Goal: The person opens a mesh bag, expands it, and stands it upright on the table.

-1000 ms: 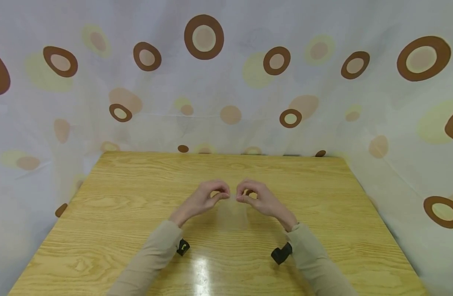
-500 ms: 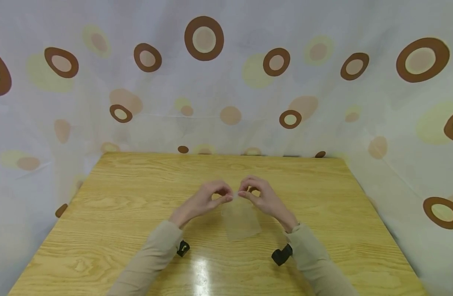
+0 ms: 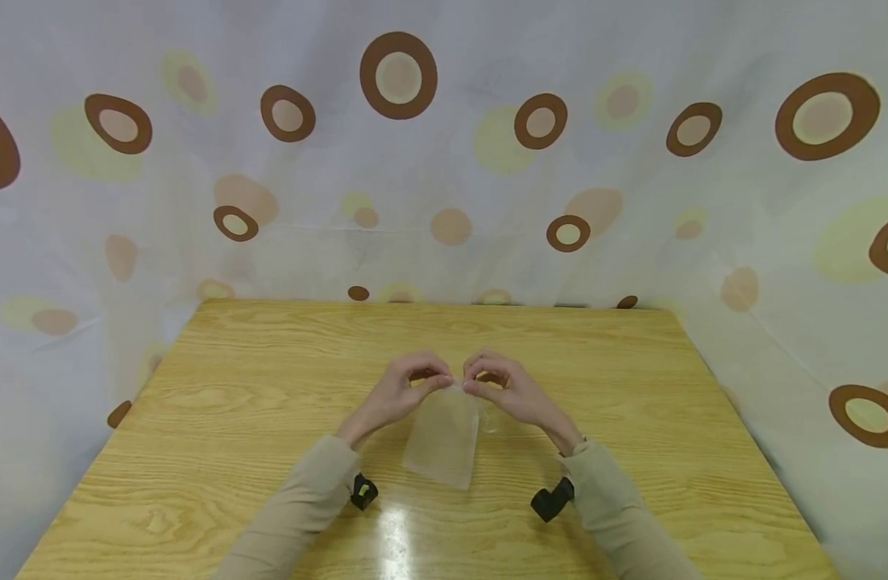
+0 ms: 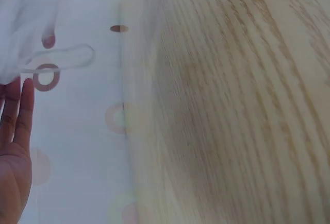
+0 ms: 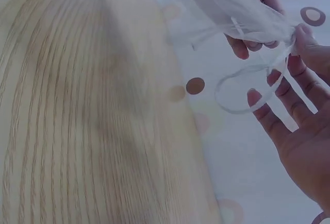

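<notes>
A sheer, whitish bag (image 3: 442, 441) hangs over the table from between the two hands, its top gathered at the fingertips. My left hand (image 3: 404, 391) pinches it on the left; my right hand (image 3: 512, 391) pinches it on the right, the two sets of fingertips almost meeting. In the right wrist view the gathered sheer material (image 5: 245, 15) ends at the right thumb (image 5: 311, 49), and a thin pale loop of cord (image 5: 232, 109) dangles below. Another pale loop (image 4: 85, 55) shows in the left wrist view, beside the left hand (image 4: 15, 152).
A wood-grain table (image 3: 270, 346) lies beneath the hands. Behind it and at both sides hangs a pale curtain (image 3: 306, 258) with brown rings and dots. Black wrist devices (image 3: 363, 491) sit under both sleeves, and light glares off the table near the front.
The bag has swung, first rightward and then left, and its body shows larger now. The hands parted slightly less than before, with the right hand shifting a little left.
</notes>
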A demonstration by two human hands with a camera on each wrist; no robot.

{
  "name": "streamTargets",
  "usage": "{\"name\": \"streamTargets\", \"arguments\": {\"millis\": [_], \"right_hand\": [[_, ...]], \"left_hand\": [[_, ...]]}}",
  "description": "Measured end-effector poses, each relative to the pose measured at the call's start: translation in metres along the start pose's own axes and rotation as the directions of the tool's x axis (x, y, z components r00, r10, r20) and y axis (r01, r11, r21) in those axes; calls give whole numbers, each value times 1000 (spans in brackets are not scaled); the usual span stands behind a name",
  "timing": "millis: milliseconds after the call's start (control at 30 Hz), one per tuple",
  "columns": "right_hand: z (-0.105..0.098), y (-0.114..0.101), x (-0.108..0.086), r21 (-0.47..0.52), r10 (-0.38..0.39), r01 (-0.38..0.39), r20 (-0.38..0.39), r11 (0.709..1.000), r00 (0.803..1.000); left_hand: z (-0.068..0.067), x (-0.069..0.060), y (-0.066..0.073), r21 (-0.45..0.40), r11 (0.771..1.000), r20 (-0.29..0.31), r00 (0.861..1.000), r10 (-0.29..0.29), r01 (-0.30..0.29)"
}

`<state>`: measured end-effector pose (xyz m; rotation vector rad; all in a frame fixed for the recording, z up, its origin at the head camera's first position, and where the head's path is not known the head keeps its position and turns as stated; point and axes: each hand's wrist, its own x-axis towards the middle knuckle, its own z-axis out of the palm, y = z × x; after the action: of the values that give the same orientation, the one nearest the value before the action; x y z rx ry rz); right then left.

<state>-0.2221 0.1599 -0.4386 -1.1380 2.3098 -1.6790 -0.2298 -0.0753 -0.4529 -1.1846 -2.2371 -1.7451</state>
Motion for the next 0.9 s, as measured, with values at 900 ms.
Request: {"name": "streamTargets", "arguments": {"millis": [900], "right_hand": [[-1, -7, 0, 107, 9, -14, 39, 994, 999]], "left_hand": [[-1, 0, 10, -15, 1000, -20, 1000, -9, 9]]}}
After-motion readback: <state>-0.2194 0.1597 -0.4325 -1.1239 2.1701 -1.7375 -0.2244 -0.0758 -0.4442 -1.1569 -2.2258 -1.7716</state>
